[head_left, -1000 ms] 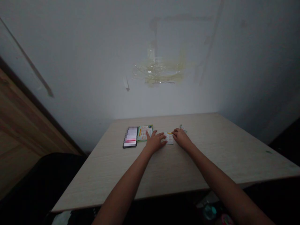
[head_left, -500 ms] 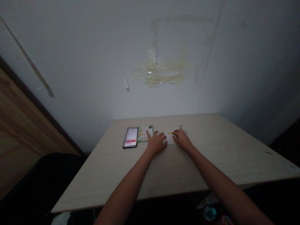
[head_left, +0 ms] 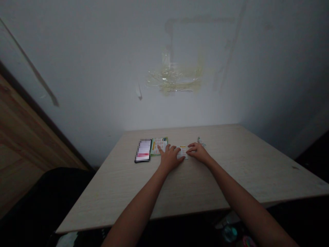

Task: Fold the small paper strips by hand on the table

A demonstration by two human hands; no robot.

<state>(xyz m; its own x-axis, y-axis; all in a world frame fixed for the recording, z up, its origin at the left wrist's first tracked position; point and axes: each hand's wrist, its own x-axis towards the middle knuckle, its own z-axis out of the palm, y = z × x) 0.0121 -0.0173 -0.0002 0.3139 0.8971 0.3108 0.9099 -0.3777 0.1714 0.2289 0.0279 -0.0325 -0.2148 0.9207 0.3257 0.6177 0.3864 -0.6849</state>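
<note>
A small white printed paper [head_left: 183,151] lies on the table between my hands. My left hand [head_left: 170,157] rests with spread fingers, its right side over the left part of that paper and its outer fingers on a green-edged printed sheet [head_left: 156,146]. My right hand [head_left: 198,152] is at the paper's right edge, fingers apart and nothing visible held in them. Left of the green-edged sheet lies a phone [head_left: 143,151] with a blurred-out screen. Just behind my right hand is a small crumpled clear wrapper [head_left: 200,140].
The pale wooden table [head_left: 123,192] meets a wall with clear tape [head_left: 177,80] stuck on it. Below the front edge at the right, a bottle-like item [head_left: 229,233] shows dimly. A dark shape stands left of the table, by wooden boards [head_left: 31,137].
The small paper has shifted slightly left. My right hand's fingers have come off its top edge and moved a little apart from it. My left hand has moved slightly left.
</note>
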